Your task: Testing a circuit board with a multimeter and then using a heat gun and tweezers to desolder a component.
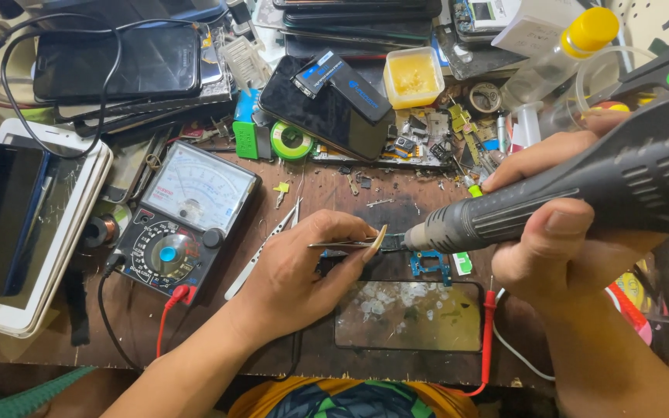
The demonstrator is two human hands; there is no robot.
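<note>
Tweezers [342, 244] sit pinched in my left hand [296, 271], gripping a small part [393, 242] near the middle of the table [195, 340]. My right hand [559, 255] grasps the grey hot air tool [582, 193], its tip just beside the part. I think I should keep both hands very steady and the tip close without touching.

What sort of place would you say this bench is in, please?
Most likely a phone repair bench. An analog multimeter sits on the worn wooden top, phones lie stacked at the back, and the right hand aims a hot-air tool at a small part held by tweezers in the left hand.
</note>
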